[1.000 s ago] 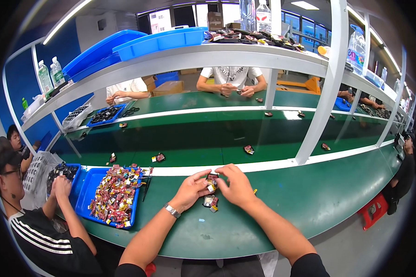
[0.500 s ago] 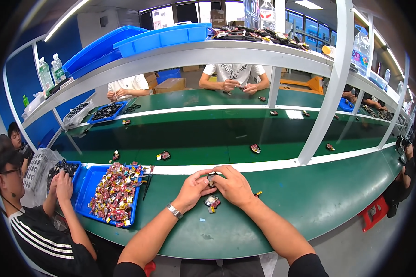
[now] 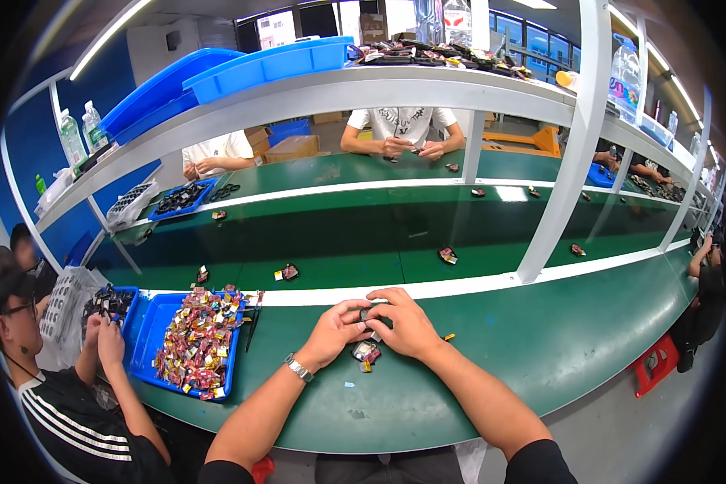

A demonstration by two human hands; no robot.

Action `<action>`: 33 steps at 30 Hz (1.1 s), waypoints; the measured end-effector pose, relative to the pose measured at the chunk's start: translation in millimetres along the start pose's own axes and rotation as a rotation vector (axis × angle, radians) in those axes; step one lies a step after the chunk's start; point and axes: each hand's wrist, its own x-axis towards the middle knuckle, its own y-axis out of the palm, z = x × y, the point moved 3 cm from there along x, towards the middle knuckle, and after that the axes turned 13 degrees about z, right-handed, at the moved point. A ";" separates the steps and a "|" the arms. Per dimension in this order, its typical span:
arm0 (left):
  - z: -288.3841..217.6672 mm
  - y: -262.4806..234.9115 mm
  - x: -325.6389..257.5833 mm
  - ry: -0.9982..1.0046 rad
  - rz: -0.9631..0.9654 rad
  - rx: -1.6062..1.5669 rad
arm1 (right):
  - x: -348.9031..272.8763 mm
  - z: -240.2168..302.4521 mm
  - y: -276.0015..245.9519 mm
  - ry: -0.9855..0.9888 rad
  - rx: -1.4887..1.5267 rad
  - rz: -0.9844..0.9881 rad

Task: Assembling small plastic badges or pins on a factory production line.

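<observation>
Above the green worktable (image 3: 476, 355), my left hand (image 3: 331, 335) and my right hand (image 3: 407, 325) meet fingertip to fingertip. Both are closed on a small dark part (image 3: 365, 313), mostly covered by the fingers, so its exact kind does not show. Just under the fingers a small electronic piece (image 3: 366, 353) lies on the table, with red, whitish and yellow bits. To the left stands a blue tray (image 3: 143, 359) heaped with small red and yellow pieces (image 3: 194, 343). A thin black tool (image 3: 252, 327) lies along the tray's right side.
Beyond a white rail (image 3: 315, 297), several small pieces, one a dark red and yellow piece (image 3: 448, 256), lie on the green belt (image 3: 363, 234). A white post (image 3: 565, 153) and overhead shelf (image 3: 298, 95) stand ahead. A co-worker (image 3: 56, 403) sits at the left; others work across.
My fingers have shifted on the dark part, and the right fingers now arch more around it. The whole view has moved slightly. The co-worker's hands at the left have lowered a little.
</observation>
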 end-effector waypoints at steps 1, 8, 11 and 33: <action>0.3 -0.4 -0.3 -0.012 -0.021 -0.026 | -0.4 0.4 -0.5 -0.003 0.026 0.022; -1.6 -0.5 -1.8 -0.052 0.013 -0.096 | -4.5 2.0 1.0 -0.030 0.080 0.032; -1.3 -0.4 -2.1 -0.044 0.026 -0.086 | -6.1 3.4 5.7 0.018 0.065 -0.030; 5.0 -3.3 -3.8 0.006 -0.038 -0.084 | -5.0 -1.8 17.9 0.045 0.218 -0.095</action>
